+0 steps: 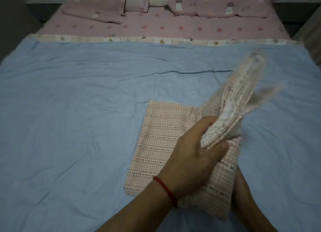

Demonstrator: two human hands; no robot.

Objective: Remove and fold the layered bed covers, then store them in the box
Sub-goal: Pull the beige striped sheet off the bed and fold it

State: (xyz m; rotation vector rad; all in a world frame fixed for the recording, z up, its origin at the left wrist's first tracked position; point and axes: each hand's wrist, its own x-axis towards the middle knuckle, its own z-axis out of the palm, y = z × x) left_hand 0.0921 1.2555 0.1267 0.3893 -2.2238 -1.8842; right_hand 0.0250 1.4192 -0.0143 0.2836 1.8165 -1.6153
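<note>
Pink checked cover [161,141], partly folded, is lying on the blue sheet [78,110] near the bed's right side. Left hand [192,151] is gripping its lifted, blurred edge, probably to fold it over; right hand [243,195] is apparently holding the cloth from below.

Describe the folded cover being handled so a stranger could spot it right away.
On the wide blue cover over the bed, look near its middle. The pink checked cover lies there half folded, its raised end gripped by the left hand; it alone has fine checks with dark stitched rows.
</note>
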